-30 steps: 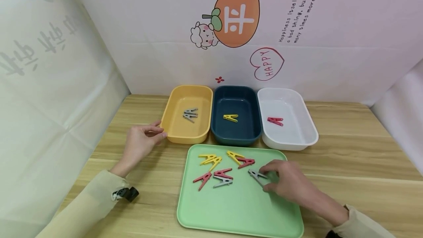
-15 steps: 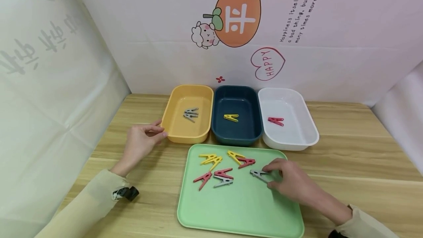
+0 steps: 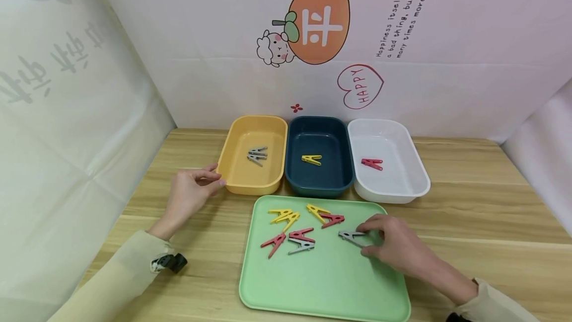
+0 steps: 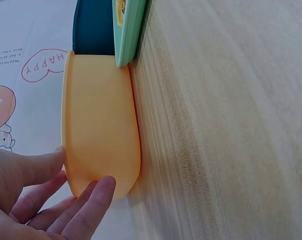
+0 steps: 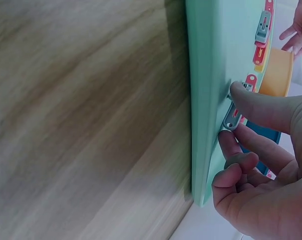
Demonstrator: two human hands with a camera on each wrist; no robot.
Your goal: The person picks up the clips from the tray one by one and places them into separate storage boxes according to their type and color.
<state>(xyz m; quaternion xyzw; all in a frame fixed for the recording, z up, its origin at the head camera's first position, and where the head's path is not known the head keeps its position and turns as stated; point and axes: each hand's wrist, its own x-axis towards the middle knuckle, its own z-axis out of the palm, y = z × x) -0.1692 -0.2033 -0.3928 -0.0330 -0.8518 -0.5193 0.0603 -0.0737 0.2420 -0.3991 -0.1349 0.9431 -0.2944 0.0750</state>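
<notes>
On the light green tray (image 3: 321,282), my right hand (image 3: 393,245) pinches a grey clothespin (image 3: 350,236) by its spread legs between thumb and index finger. The right wrist view shows this clothespin (image 5: 233,116) between those fingertips, low over the tray, the other fingers curled beside it. At the tray's left lie two yellow clothespins (image 3: 291,220), a red clothespin (image 3: 273,244), and another red one touching a grey clothespin (image 3: 302,246). Further back a yellow and a red clothespin (image 3: 332,219) overlap. My left hand (image 3: 192,195) touches the near left corner of the yellow bin (image 4: 100,115), fingers extended.
Behind the tray, the yellow bin holds grey clothespins (image 3: 256,154). The dark blue bin (image 3: 319,192) has one yellow clothespin (image 3: 311,159), and the white bin (image 3: 393,197) one red clothespin (image 3: 372,164). A printed white cloth (image 3: 214,73) hangs behind the wooden table (image 3: 473,202).
Over the last second the right hand and the grey clothespin shifted slightly to the right, and the clothespin turned a little. The left hand stays at the yellow bin.
</notes>
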